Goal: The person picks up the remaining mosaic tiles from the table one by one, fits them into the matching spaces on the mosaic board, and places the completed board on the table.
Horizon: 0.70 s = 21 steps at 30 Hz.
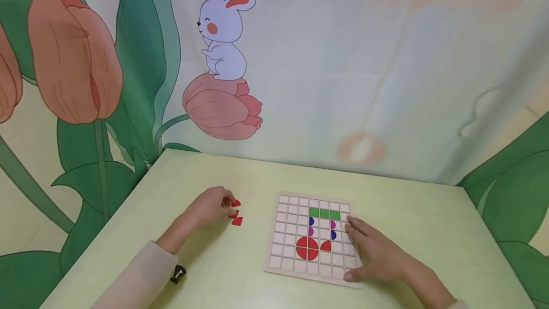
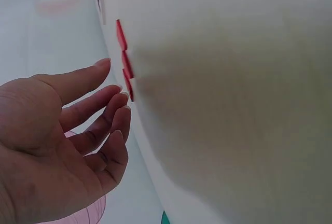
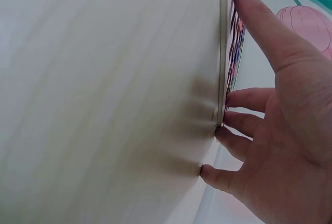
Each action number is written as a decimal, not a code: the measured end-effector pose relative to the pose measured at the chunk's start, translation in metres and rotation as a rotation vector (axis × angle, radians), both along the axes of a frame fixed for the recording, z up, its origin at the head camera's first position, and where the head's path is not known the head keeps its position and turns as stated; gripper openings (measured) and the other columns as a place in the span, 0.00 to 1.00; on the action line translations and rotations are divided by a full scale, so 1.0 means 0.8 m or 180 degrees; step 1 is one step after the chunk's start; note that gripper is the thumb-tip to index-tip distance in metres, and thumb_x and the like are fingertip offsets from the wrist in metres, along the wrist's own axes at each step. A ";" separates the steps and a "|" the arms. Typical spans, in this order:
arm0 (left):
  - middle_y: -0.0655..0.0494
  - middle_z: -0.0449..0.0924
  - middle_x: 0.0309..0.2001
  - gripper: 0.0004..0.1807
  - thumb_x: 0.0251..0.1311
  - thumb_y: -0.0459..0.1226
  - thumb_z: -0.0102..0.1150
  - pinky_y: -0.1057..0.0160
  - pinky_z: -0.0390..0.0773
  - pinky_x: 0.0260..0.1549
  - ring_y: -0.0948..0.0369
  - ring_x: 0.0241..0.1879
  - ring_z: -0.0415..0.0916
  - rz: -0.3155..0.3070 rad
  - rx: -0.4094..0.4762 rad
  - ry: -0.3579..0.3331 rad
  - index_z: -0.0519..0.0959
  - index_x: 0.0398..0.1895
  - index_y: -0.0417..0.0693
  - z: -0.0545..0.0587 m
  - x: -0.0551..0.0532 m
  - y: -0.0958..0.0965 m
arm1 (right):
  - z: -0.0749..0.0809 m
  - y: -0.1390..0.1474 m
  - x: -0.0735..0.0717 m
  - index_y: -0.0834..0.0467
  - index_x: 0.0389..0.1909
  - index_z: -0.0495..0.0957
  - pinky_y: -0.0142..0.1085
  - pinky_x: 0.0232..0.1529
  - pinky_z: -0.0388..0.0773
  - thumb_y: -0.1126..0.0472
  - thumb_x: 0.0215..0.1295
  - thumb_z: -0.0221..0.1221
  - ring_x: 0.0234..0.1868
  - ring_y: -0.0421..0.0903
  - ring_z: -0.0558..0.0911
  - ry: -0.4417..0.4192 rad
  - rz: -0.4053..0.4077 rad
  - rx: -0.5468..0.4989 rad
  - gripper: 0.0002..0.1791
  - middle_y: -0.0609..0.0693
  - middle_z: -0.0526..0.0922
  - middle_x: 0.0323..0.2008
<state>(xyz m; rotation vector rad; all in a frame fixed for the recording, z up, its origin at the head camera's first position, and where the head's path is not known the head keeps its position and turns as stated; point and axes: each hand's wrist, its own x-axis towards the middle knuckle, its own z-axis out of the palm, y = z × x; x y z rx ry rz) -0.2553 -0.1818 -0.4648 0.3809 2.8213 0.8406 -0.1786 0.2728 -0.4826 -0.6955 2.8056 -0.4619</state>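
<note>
My left hand [image 1: 210,206] hovers over three loose red quarter-circle pieces [image 1: 237,221] on the table, left of the board. In the left wrist view, a gap shows between the thumb and the loosely bent fingers, with the red pieces [image 2: 127,64] lying just beyond the fingertips. My right hand [image 1: 379,254] rests at the right edge of a wooden grid board [image 1: 283,232], its thumb on the near corner and fingertips by the upper side. The right wrist view has the board [image 3: 224,53] edge-on between thumb and fingers, with the little fingertip touching the table.
Set in the grid are a row of green squares [image 1: 324,213], small blue [image 1: 311,221] and magenta [image 1: 332,224] half circles, a red disc of quarter pieces [image 1: 302,242] and one red quarter [image 1: 326,246] beside it. Behind the table [image 1: 223,271] hangs a printed curtain [image 1: 317,85].
</note>
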 end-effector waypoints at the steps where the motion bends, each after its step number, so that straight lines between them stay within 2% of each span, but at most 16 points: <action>1: 0.55 0.80 0.37 0.10 0.64 0.34 0.73 0.58 0.79 0.43 0.58 0.38 0.75 -0.0024 -0.0011 0.0014 0.85 0.45 0.40 -0.003 0.000 -0.001 | 0.001 0.000 0.000 0.67 0.80 0.61 0.61 0.74 0.63 0.21 0.46 0.72 0.81 0.66 0.56 0.0008 0.0006 -0.0010 0.72 0.61 0.53 0.83; 6: 0.57 0.79 0.36 0.07 0.63 0.33 0.74 0.58 0.79 0.44 0.59 0.37 0.75 -0.0073 -0.0057 0.0048 0.83 0.39 0.43 -0.016 0.000 -0.001 | 0.000 0.001 0.000 0.67 0.80 0.61 0.61 0.75 0.62 0.21 0.47 0.71 0.81 0.66 0.56 0.0008 0.0030 -0.0050 0.71 0.62 0.53 0.83; 10: 0.58 0.78 0.33 0.06 0.65 0.30 0.71 0.59 0.77 0.41 0.59 0.35 0.73 -0.0086 -0.0091 0.0038 0.82 0.35 0.46 -0.019 0.001 0.003 | -0.003 0.003 0.000 0.66 0.80 0.61 0.61 0.75 0.62 0.20 0.47 0.70 0.81 0.66 0.56 -0.0007 0.0041 -0.0057 0.71 0.61 0.53 0.83; 21: 0.59 0.80 0.36 0.07 0.66 0.31 0.71 0.59 0.77 0.41 0.60 0.34 0.73 -0.0114 -0.0039 0.0054 0.80 0.34 0.46 -0.022 0.001 0.004 | -0.007 0.007 -0.003 0.65 0.81 0.60 0.60 0.75 0.62 0.19 0.46 0.69 0.82 0.64 0.55 0.0023 0.0039 -0.0020 0.72 0.59 0.52 0.84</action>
